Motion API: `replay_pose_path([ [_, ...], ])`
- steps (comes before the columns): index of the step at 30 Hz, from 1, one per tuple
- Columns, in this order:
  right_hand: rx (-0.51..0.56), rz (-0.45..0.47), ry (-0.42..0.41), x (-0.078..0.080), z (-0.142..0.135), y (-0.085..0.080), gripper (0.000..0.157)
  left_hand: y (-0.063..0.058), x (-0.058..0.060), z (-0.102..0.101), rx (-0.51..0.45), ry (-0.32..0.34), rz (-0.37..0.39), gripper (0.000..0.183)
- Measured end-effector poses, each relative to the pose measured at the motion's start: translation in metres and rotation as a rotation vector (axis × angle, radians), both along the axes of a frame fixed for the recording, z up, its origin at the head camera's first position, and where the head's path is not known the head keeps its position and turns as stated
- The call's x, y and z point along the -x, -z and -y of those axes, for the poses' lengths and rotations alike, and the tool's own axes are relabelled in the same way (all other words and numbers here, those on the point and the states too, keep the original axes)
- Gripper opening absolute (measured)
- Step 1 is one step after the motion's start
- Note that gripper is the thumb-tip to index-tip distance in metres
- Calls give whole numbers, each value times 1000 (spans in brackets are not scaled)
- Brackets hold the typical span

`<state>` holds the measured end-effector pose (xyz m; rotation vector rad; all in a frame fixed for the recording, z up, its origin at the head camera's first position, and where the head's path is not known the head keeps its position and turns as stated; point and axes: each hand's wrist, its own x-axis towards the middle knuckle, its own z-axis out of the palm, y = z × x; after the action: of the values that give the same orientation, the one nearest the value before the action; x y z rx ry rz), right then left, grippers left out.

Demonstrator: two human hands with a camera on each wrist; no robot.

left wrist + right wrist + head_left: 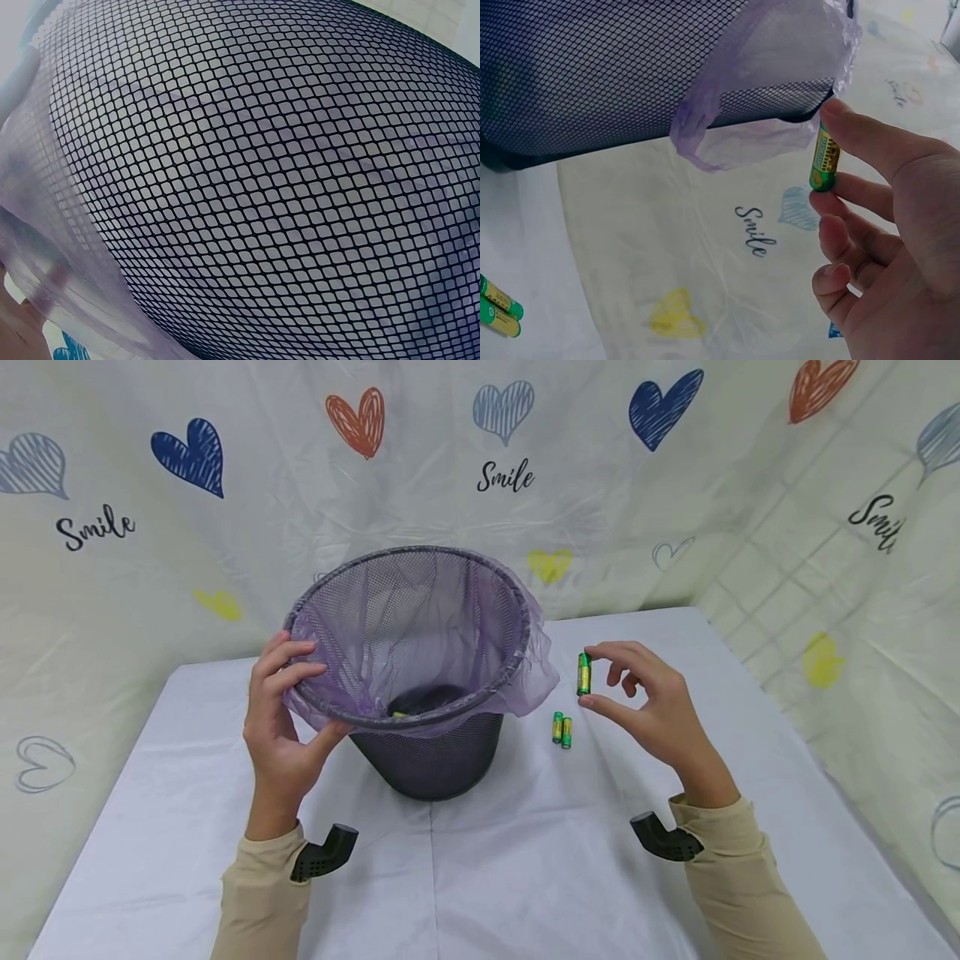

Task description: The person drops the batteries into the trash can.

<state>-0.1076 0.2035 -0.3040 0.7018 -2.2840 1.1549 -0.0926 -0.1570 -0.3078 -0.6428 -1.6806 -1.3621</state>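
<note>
In the head view, we see a person's left hand (285, 727) gripping the left, near side of the rim of a round black metal-mesh wastebasket (431, 768), its fingers laid over the edge into the opening and its thumb on the near side of the rim. A thin, translucent purple plastic bag (536, 672) lines the basket and folds out over the rim, hanging loose on the right. On the basket's bottom we make out a small yellow patch, too hidden to identify. To the right, apart from the bag, the right hand (648, 702) pinches a small green-and-yellow cylindrical battery (584, 675) by its ends between thumb and index finger, above a table covered in white cloth (510, 868). Two matching batteries (566, 733) lie side by side on the cloth, just right of the basket. Beyond stands a pale fabric backdrop (420, 497) printed with hearts and "Smile". In the left wrist view, black mesh fills most of the picture, with purple film along the left; we cannot tell the left grip from there. In the right wrist view, we see the narrow pinch on the battery up close, the remaining fingers loosely curled, and the loose pair at the left edge.
</note>
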Motion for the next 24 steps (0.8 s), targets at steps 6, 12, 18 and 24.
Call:
replay_pose_path([
  [6, 18, 9, -12, -1, 5, -9, 50, 1, 0, 0, 5, -6, 7, 70],
  [12, 53, -14, -40, 8, 3, -2, 54, 1, 0, 1, 4, -7, 10, 70],
  [18, 60, -34, -59, 17, -3, 7, 58, 0, 0, 0, 0, -7, 7, 70],
  [24, 61, -21, -56, 16, 0, 2, 58, 0, 0, 0, 1, -9, 5, 70],
])
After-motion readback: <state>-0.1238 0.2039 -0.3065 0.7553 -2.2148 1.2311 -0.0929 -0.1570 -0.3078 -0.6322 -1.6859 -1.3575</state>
